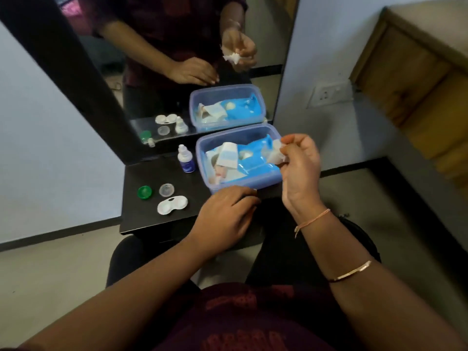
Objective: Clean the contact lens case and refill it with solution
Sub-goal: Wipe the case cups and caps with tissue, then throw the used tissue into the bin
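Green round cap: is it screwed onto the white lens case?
No, the green round cap lies on the black table, apart from the white lens case.

A tall mirror [177, 59] in a black frame [63, 62] leans against the pale wall [50, 153], standing on the back of a black shelf [144, 173]. On the right side of the shelf, touching the mirror's foot, sits a see-through blue plastic box [202, 165] with no lid on it, holding a bright blue packet [255, 165] with a white flap. To the right a white wall socket [329, 93] sits beside a wooden cabinet [410, 79], above a grey floor [379, 198] edged by a dark skirting strip [50, 236].
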